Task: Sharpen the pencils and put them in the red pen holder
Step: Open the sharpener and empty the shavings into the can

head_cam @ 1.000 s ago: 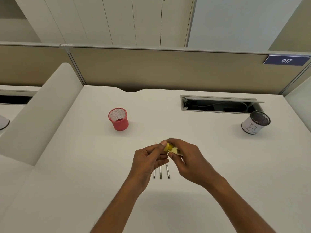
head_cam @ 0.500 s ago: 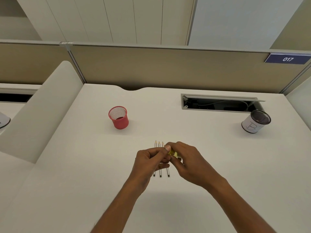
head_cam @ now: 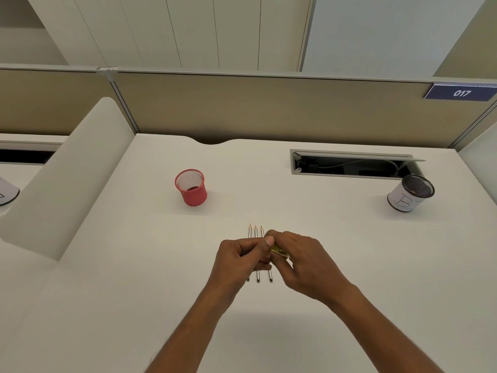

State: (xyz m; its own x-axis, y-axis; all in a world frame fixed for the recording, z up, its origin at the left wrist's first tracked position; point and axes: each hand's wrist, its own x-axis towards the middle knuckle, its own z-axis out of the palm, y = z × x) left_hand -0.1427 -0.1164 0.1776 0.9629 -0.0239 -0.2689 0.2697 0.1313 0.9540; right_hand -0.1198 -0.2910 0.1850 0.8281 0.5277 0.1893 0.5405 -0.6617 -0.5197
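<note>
Head view: 3 pencils (head_cam: 256, 238) are laid side by side on the white desk (head_cam: 134, 265), parallel and nearly touching, long axes running away from the person, sharpened tips pointing toward the far partition and blunt ends toward the person. Their middle lengths are hidden beneath the hands. Such an ordered row is judged to keep them from rolling and within easy reach.

A small yellow sharpener (head_cam: 278, 249) is pinched in the right hand (head_cam: 304, 262), fingers curled around it. The left hand (head_cam: 239, 258) is closed, thumb pressed over bent fingers against the sharpener; whether a 4th pencil is gripped there cannot be told, as the fingers hide it.

The red mesh pen holder (head_cam: 191, 187) stands upright, well apart to the far left, apparently empty. A black mesh cup with a white label (head_cam: 411, 193) stands at far right.
</note>
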